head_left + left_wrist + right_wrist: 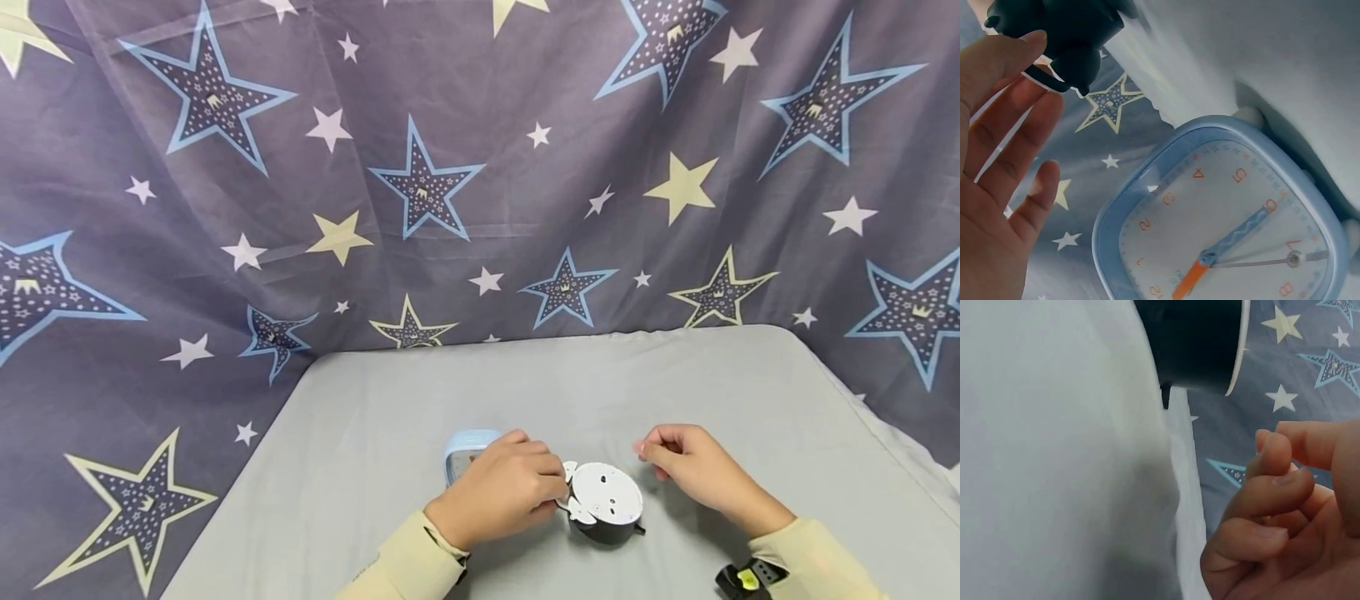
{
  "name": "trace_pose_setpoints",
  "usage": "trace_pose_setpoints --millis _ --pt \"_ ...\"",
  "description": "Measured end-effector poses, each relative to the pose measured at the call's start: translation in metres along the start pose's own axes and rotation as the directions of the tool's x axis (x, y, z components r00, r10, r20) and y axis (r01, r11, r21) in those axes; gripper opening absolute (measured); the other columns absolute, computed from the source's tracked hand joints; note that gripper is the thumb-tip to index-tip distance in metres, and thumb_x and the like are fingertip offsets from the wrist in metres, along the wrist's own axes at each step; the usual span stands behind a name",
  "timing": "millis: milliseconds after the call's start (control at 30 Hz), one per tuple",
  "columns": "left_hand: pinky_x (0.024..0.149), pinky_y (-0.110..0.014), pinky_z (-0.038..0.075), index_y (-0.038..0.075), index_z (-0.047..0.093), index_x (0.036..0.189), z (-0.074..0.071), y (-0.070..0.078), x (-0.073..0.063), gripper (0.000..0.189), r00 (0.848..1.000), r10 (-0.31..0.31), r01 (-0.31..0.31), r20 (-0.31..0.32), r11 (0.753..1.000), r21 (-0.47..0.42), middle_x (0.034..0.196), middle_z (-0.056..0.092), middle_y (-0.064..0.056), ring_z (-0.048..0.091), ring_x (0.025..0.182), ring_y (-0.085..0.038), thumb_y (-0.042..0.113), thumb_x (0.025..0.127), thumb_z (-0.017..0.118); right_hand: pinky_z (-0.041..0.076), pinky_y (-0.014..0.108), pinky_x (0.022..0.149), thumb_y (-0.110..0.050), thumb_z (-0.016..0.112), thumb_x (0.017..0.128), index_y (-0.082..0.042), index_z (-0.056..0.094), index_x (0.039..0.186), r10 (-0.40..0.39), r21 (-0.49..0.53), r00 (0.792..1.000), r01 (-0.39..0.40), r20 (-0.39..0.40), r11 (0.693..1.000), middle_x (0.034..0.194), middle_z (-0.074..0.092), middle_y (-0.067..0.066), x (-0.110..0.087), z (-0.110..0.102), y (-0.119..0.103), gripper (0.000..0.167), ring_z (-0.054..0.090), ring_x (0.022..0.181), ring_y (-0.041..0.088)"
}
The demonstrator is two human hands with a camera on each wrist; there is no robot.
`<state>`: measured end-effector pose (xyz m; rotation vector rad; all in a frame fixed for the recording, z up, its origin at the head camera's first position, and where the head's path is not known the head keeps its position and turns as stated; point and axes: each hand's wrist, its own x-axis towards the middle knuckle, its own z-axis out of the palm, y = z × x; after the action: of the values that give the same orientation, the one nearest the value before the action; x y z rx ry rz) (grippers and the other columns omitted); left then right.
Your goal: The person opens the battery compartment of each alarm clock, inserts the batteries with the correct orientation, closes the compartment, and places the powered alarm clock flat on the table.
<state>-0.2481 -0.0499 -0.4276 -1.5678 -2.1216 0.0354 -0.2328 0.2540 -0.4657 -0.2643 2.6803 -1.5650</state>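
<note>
My left hand (504,482) pinches a black alarm clock (609,532) at its top, by the bells and handle. The clock's round white front (611,493) carries small dark marks and tilts upward; white ear-like pieces stick out beside my fingers. In the left wrist view the thumb lies on the clock's dark body (1060,31), and the other fingers reach past the handle. Off to the clock's right, my right hand (693,462) hovers with loosely curled fingers and nothing between them. Partly behind the left hand stands a light blue alarm clock (459,450), its numbered dial (1210,212) plain in the left wrist view.
A grey cloth (420,392) covers the table or bed-like surface. Behind and beside it hangs a dark curtain (450,275) printed with stars. A black wrist device (752,577) sits at the right sleeve.
</note>
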Motion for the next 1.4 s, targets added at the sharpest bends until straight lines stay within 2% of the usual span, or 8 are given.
trace_pose_setpoints --millis 100,300,400,600,767,1067,1267,1400 --pt "0.081 -0.027 0.044 0.03 0.07 0.086 -0.003 0.0 0.002 0.011 0.999 0.002 -0.002 -0.033 1.0 0.014 0.092 0.068 0.02 0.062 0.087 -0.004 0.025 0.082 0.079 0.04 0.026 0.051 -0.021 0.065 0.1 0.001 0.066 0.087 0.01 0.055 1.0 -0.011 0.001 0.998 0.066 0.056 0.002 0.002 -0.002 0.005 0.026 0.045 0.056 0.007" --pt "0.084 -0.026 0.044 0.029 0.073 0.091 -0.01 0.003 0.009 0.008 0.997 -0.009 0.007 -0.071 1.0 -0.02 0.096 0.071 0.018 0.063 0.091 -0.004 0.025 0.086 0.078 0.037 0.023 0.047 -0.024 0.065 0.102 0.007 0.064 0.093 0.037 0.189 0.997 -0.048 0.063 0.981 0.066 0.054 0.002 0.004 -0.005 0.014 0.033 0.041 0.051 0.006" --pt "0.083 -0.025 0.044 0.029 0.074 0.093 -0.011 0.004 0.012 0.008 0.996 -0.009 0.007 -0.091 1.0 -0.02 0.098 0.071 0.018 0.063 0.093 -0.004 0.026 0.086 0.078 0.037 0.021 0.047 -0.027 0.065 0.102 0.008 0.062 0.094 0.066 0.218 0.996 -0.078 0.065 0.973 0.067 0.054 0.001 0.004 -0.005 0.019 0.036 0.042 0.052 0.006" --pt "0.076 -0.024 0.042 0.029 0.075 0.094 -0.013 0.004 0.02 0.007 0.983 0.032 -0.028 -0.182 0.999 0.027 0.096 0.069 0.018 0.063 0.09 -0.003 0.029 0.088 0.078 0.04 0.021 0.049 -0.029 0.064 0.102 0.007 0.064 0.097 0.105 0.235 0.992 -0.119 0.074 0.965 0.069 0.057 -0.001 0.004 -0.007 0.027 0.037 0.046 0.055 0.006" --pt "0.072 -0.025 0.041 0.027 0.076 0.097 -0.016 0.003 0.031 0.006 0.972 0.022 -0.013 -0.233 0.999 0.037 0.093 0.069 0.017 0.062 0.087 -0.004 0.029 0.092 0.076 0.042 0.023 0.049 -0.026 0.062 0.103 0.008 0.064 0.099 0.087 0.244 0.992 -0.107 0.092 0.964 0.071 0.057 -0.001 0.005 -0.008 0.029 0.034 0.047 0.056 0.006" --pt "0.067 -0.023 0.041 0.026 0.078 0.097 -0.018 0.0 0.04 0.012 0.968 0.015 0.004 -0.251 0.997 0.075 0.091 0.069 0.016 0.063 0.08 -0.003 0.025 0.098 0.066 0.044 0.025 0.05 -0.024 0.062 0.103 0.006 0.065 0.1 0.098 0.24 0.991 -0.117 0.089 0.964 0.072 0.057 0.002 0.008 -0.006 0.031 0.03 0.047 0.056 0.008" --pt "0.063 -0.022 0.043 0.023 0.076 0.097 -0.02 0.0 0.043 0.014 0.971 0.006 0.008 -0.24 0.998 0.055 0.09 0.066 0.013 0.061 0.07 -0.003 0.026 0.102 0.063 0.046 0.025 0.052 -0.023 0.063 0.102 0.006 0.066 0.099 0.107 0.223 0.99 -0.126 0.096 0.967 0.073 0.059 0.002 0.007 -0.006 0.029 0.03 0.048 0.057 0.008" --pt "0.06 -0.021 0.043 0.023 0.075 0.096 -0.021 -0.002 0.049 0.016 0.97 0.027 -0.006 -0.243 0.996 0.086 0.09 0.065 0.012 0.059 0.068 -0.003 0.026 0.104 0.062 0.047 0.024 0.053 -0.024 0.064 0.101 0.005 0.067 0.099 0.093 0.205 0.989 -0.116 0.118 0.972 0.074 0.06 0.003 0.007 -0.005 0.03 0.029 0.05 0.058 0.008"
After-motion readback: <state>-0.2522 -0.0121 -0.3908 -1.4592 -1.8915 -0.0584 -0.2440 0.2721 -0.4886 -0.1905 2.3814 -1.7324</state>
